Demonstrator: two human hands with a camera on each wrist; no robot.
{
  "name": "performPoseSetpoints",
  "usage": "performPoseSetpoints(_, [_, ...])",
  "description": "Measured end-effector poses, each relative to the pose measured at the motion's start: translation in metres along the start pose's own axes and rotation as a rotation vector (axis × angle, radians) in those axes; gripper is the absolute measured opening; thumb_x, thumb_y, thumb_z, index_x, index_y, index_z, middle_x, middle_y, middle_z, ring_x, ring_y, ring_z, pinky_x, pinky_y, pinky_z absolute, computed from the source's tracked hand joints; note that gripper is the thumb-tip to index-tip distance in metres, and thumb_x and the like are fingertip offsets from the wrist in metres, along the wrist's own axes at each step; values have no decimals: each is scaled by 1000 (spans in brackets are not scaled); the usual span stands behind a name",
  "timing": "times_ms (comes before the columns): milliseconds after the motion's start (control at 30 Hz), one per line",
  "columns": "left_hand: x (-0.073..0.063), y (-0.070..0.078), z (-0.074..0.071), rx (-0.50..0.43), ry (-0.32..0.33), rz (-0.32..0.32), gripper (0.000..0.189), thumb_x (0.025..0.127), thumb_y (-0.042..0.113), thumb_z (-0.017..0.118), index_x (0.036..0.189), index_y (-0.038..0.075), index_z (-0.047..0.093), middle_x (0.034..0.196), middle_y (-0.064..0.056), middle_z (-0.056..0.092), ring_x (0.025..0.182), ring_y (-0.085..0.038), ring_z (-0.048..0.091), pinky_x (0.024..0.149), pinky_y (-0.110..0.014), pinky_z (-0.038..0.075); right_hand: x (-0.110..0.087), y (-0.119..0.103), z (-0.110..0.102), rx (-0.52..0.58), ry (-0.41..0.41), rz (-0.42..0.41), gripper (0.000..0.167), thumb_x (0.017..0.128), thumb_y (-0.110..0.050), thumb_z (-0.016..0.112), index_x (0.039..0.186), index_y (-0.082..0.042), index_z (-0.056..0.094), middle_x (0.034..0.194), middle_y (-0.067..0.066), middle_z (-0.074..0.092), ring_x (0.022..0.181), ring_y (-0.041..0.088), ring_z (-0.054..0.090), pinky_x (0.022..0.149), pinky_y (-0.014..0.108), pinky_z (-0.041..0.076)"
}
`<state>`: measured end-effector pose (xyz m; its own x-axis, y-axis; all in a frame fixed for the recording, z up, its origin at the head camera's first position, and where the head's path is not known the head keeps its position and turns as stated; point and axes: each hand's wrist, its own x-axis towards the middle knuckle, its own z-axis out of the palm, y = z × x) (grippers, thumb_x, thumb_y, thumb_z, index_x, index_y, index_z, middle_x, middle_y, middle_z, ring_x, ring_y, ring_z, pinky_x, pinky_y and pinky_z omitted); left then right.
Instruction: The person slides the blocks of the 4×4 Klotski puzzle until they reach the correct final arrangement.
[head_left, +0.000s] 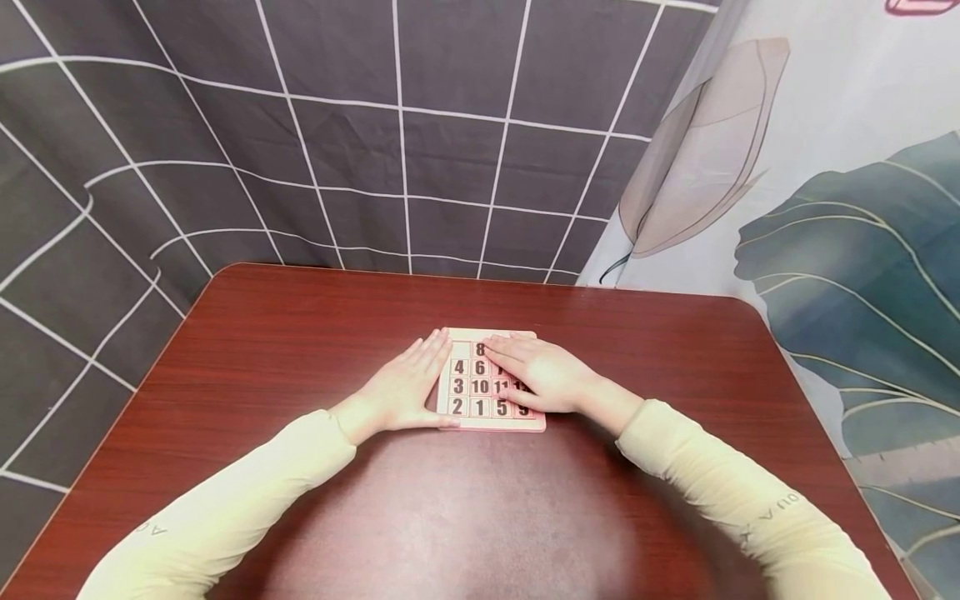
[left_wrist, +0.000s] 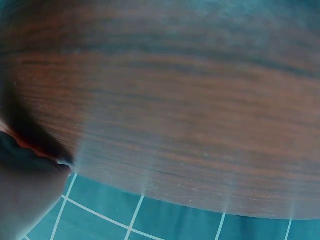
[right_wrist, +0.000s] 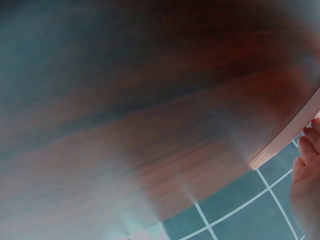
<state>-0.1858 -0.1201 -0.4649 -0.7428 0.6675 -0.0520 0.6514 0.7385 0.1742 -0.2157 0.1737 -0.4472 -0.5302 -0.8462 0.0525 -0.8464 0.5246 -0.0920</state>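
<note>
A pink-white number slide puzzle (head_left: 480, 423) lies flat on the table, its black-numbered tiles facing up. The top left cell looks blank, with 8 beside it; 2, 1, 5 and 9 run along the bottom row. Along the puzzle's left edge rests my left hand (head_left: 401, 387), fingers straight and thumb spread to the lower left corner. My right hand (head_left: 551, 375) lies over the right side with fingers extended across the tiles, hiding several numbers. In the right wrist view, fingers (right_wrist: 307, 145) appear beside the puzzle's pale edge (right_wrist: 285, 135). The left wrist view catches only a dark part of the hand (left_wrist: 30, 200).
The reddish-brown wooden table (head_left: 315, 325) extends around the puzzle on all sides. Behind it hangs a dark grey curtain (head_left: 345, 150) with white grid lines. A white leaf-patterned curtain (head_left: 825, 250) hangs at the right, close to the table's edge.
</note>
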Motion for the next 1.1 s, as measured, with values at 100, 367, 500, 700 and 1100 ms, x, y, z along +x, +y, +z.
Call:
performPoseSetpoints(100, [0, 0, 0, -8, 4, -1, 123, 90, 73, 66, 165, -11, 18, 175, -29, 17, 165, -39, 19, 136, -49, 22, 2, 1, 2, -12, 9, -10, 66, 104, -43, 64, 154, -2, 54, 162, 14, 53, 153, 26, 49, 131, 47, 35])
performPoseSetpoints(367, [-1, 0, -2, -4, 13, 7, 120, 90, 71, 67, 164, -11, 20, 174, -30, 19, 164, -40, 20, 135, -50, 23, 15, -6, 4, -50, 30, -36, 65, 104, -44, 64, 153, -2, 56, 160, 14, 55, 151, 25, 51, 131, 44, 36])
performPoseSetpoints(500, [-1, 0, -2, -2, 20, 15, 119, 90, 70, 68, 163, -12, 22, 173, -31, 21, 164, -42, 22, 134, -51, 26, 23, -10, 4, -43, 10, -40, 65, 104, -43, 63, 153, -1, 55, 160, 15, 55, 152, 26, 50, 131, 44, 35])
performPoseSetpoints(700, [0, 1, -1, -5, -1, 9, 120, 91, 71, 66, 164, -12, 20, 174, -29, 19, 165, -40, 20, 135, -50, 24, 27, -13, 2, -40, -29, -27, 65, 105, -44, 62, 154, -1, 54, 161, 15, 54, 153, 26, 49, 132, 44, 34])
performPoseSetpoints(1100, [0, 0, -1, -15, 10, 5, 120, 90, 71, 67, 165, -11, 20, 174, -29, 18, 165, -40, 20, 135, -50, 24, 1, 1, -7, -30, 23, -5, 65, 103, -41, 65, 154, -1, 55, 161, 14, 54, 153, 29, 49, 131, 48, 34])
